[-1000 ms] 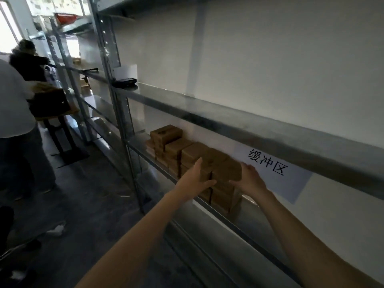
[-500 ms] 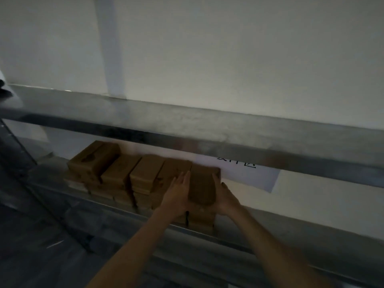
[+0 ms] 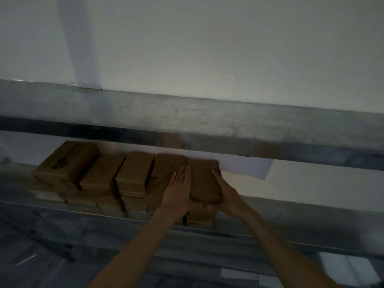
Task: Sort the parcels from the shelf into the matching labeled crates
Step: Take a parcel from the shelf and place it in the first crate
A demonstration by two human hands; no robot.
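Head view: dim and a little blurred, looking down at a metal shelf (image 3: 270, 231) against a pale wall
Parcel in hand: a small brown cardboard parcel (image 3: 204, 179), top of the rightmost stack, near the shelf's front edge and roughly midway along the visible length
Hands: the left hand (image 3: 178, 190) lies flat with fingers straight along the parcel's left long side; the right hand (image 3: 225, 194) curls round its right side and near corner; together they clamp it from both sides
Lift state: whether it has left the parcel beneath cannot be told in this light
Likely handling: judged stiff and boxy, light enough for a side squeeze; plain cardboard should give fair friction, not slippery; contents unknown, so treat as possibly fragile
Where to hold: the two long sides, as now, or thumbs on top with fingers under the near edge once it clears the stack
Risk: the neighbouring stack (image 3: 166, 177) touches the left side, so a sideways drag could disturb it; lift toward the front edge
Other parcels: a row of stacks (image 3: 97, 175) runs toward the shelf's left end
Above: an upper shelf (image 3: 207, 125) overhangs, limiting headroom
Behind: a white paper sign (image 3: 245, 166), half hidden
Label: none legible on the parcel
Crates: not in view
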